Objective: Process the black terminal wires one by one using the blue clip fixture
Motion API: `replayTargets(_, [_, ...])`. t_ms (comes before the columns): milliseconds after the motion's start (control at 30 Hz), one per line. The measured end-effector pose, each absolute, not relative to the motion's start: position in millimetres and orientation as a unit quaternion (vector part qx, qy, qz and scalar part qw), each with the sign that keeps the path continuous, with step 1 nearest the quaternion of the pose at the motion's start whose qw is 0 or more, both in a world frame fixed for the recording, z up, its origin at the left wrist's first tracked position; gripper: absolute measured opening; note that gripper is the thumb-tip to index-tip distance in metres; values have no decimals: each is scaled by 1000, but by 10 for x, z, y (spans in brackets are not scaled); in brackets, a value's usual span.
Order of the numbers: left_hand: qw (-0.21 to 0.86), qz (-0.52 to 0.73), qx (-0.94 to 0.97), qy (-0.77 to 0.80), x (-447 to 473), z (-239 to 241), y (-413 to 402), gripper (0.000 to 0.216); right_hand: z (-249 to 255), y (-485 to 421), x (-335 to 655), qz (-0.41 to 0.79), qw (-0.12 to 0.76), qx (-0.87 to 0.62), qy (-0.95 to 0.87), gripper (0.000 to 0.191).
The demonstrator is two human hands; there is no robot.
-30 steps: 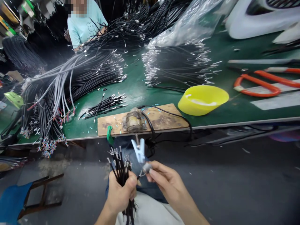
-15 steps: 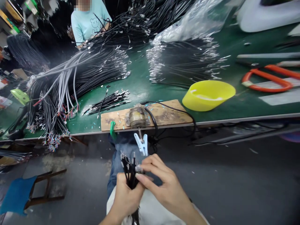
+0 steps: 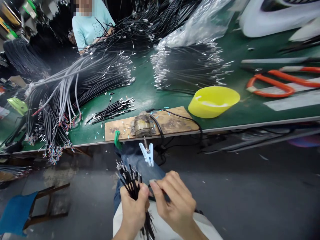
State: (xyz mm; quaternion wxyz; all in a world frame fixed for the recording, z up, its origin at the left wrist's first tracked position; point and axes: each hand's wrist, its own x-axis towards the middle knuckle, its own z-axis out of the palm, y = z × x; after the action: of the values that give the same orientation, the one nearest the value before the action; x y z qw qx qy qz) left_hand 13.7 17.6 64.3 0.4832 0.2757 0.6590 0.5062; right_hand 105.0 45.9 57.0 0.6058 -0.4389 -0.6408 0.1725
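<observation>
My left hand is wrapped round a bundle of short black cables above my lap. Their stripped, silvery ends fan out over the fist and their other ends hang below it. Close on its right, my right hand pinches with thumb and forefinger what looks like one black cable, mostly hidden by the fingers. Just beyond the hands, a light blue clothes-peg-like clip is on the metal shaft of a small motor. That motor sits on a wooden board at the table's edge.
On the green table lie a small pile of black cables, large cable bundles, another cable stack, a yellow cut-open cup and orange-handled scissors. A person sits opposite. A blue stool stands lower left.
My right hand has drawn slightly away from the bundle, its fingers now pinched. The bundle in my left hand has tilted left and spread. The view has shifted a little.
</observation>
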Motion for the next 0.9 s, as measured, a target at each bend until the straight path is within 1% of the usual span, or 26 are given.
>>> replayTargets(67, [517, 506, 259, 640, 144, 627, 180, 47, 572, 461, 1040, 198, 620, -425, -629, 23])
replayTargets(167, [578, 504, 228, 600, 125, 576, 192, 51, 559, 495, 1090, 351, 599, -397, -600, 23])
replayTargets(233, [612, 503, 208, 573, 103, 531, 196, 52, 529, 519, 1131, 455, 567, -383, -570, 30])
replayTargets(300, [632, 505, 196, 554, 82, 485, 192, 49, 484, 529, 1152, 527, 554, -375, -524, 35])
replayTargets(333, [638, 504, 193, 549, 73, 464, 187, 46, 462, 529, 1154, 550, 558, -372, -498, 34])
replayTargets(400, [648, 498, 189, 544, 60, 429, 177, 43, 428, 528, 1150, 573, 570, -367, -460, 28])
replayTargets(533, [659, 492, 184, 539, 59, 405, 176, 43, 426, 545, 1159, 556, 590, -352, -468, 16])
replayTargets(633, [669, 495, 184, 523, 64, 426, 192, 43, 445, 565, 1185, 568, 584, -349, -463, 18])
replayTargets(767, [677, 499, 223, 494, 56, 437, 195, 45, 432, 566, 1192, 630, 556, -342, -420, 27])
replayTargets(900, [660, 490, 275, 498, 46, 419, 166, 44, 403, 531, 1152, 665, 557, -323, -378, 31])
